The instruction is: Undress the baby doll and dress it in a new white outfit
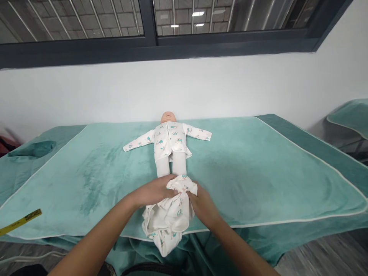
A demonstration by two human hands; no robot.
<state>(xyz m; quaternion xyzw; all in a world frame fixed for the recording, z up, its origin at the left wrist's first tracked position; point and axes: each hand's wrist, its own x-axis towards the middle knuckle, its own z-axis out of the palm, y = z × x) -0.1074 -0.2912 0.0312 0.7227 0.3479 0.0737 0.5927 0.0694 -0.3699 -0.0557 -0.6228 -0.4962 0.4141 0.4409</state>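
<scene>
A baby doll (168, 116) lies on its back with its arms spread, its head towards the wall. It wears a white printed baby top (169, 140), and its white legs (179, 164) point towards me. At the lower legs, bunched white printed baby pants (169, 220) are gathered between my hands. My left hand (161, 188) grips them from the left, with some fingers hidden by the cloth. From the right, my right hand (199, 201) pinches the gathered fabric. The doll's feet are hidden, and the rest of the pants hangs over the bed's front edge.
A teal plush cover (253, 172) with white piping spreads over the bed. A yellow strip (21, 221) lies at the left front. Behind stand a white wall (100, 92) and a dark window frame (201, 46). Another teal-covered piece (352, 117) is at the far right.
</scene>
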